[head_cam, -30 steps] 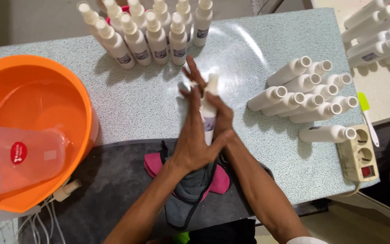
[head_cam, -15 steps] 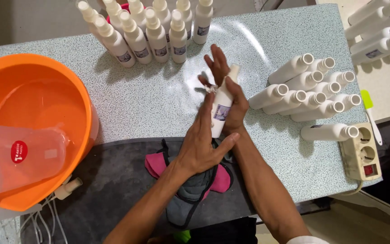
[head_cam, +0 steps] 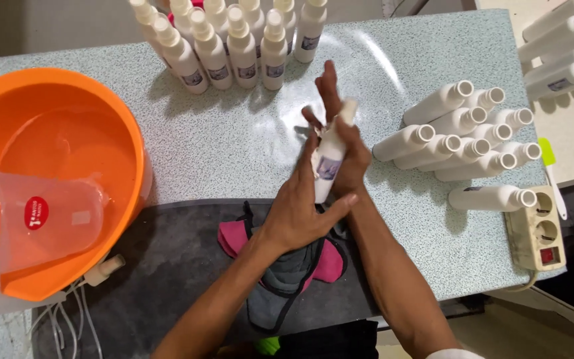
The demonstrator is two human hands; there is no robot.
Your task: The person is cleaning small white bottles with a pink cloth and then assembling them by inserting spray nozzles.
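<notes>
I see the white bottle (head_cam: pixel 329 163) pressed between the left hand (head_cam: pixel 297 209) and right hand (head_cam: pixel 345 156) above the counter (head_cam: pixel 234 143), fingers apparently extended flat. Keep palm pressure even; support its base.

The white bottle (head_cam: pixel 330 156) pressed between both palms has tilted further right. The right hand (head_cam: pixel 343 143) has slid farther forward, while the left hand (head_cam: pixel 300 206) has drawn nearer.
</notes>
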